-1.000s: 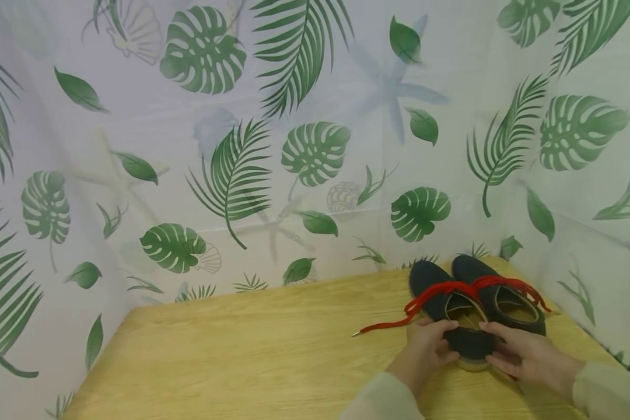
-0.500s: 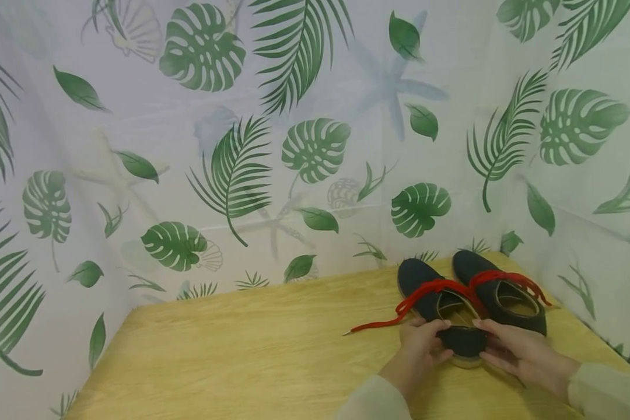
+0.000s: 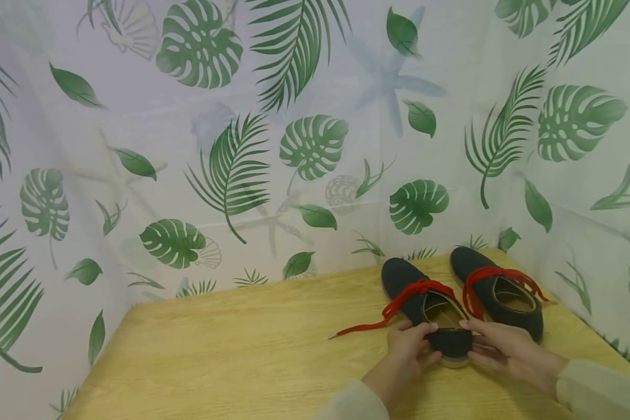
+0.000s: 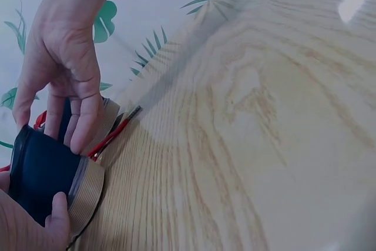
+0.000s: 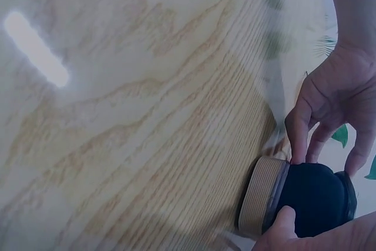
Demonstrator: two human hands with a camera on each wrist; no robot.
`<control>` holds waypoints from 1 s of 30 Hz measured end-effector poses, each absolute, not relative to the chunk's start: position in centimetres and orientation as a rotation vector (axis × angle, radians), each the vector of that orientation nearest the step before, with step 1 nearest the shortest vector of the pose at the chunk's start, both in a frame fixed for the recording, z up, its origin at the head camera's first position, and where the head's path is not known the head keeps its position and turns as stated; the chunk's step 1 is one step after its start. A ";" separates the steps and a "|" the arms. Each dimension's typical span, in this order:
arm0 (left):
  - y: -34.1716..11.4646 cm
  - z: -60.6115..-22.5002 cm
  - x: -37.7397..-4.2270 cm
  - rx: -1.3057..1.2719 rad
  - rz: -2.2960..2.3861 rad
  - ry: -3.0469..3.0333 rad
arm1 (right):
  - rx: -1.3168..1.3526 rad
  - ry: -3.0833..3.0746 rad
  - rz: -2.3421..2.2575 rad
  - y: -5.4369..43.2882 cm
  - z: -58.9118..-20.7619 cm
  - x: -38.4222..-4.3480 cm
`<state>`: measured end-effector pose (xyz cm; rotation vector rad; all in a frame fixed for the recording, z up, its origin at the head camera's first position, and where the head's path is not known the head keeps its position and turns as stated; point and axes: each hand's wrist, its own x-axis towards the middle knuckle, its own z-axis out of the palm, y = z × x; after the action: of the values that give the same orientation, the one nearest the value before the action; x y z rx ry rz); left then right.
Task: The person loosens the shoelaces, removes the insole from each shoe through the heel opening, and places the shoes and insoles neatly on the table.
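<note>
Two dark navy shoes with red laces are on the wooden table. Both hands hold the left shoe (image 3: pixel 450 343) at its heel, thumbs over the collar and fingers along the sides. My left hand (image 3: pixel 406 350) grips the heel's left side, my right hand (image 3: pixel 509 353) the right side. The right shoe (image 3: pixel 472 269) stands apart, just beyond my right hand. A loose red shoelace (image 3: pixel 361 328) trails left from the held shoe. In the right wrist view, the shoe's heel (image 5: pixel 314 198) shows a ribbed tan sole (image 5: pixel 262 195) down at the tabletop.
The wooden tabletop (image 3: pixel 231 350) stretches left from the shoes. A white sheet (image 3: pixel 346 76) printed with green leaves hangs behind the table and along its sides. The shoes are near the table's back right corner.
Both hands have moved the left shoe leftward along the table, widening the gap to the right shoe. Its trailing shoelace has shifted left too. The right shoe stays about where it was.
</note>
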<state>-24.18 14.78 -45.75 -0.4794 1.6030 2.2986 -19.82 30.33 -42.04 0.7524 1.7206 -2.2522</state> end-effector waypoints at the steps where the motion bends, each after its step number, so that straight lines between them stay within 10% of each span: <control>1: 14.7 -45.8 -24.1 -0.484 2.303 1.599 | 0.750 1.716 -2.250 30.3 -42.0 -19.8; 30: 9.9 -45.9 -22.8 -0.470 2.262 1.546 | 0.757 1.740 -2.133 26.4 -42.3 -19.5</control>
<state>-22.76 9.95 -45.86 -0.4699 1.5461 2.2619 -19.46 26.41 -42.28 0.7574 1.7404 -2.1332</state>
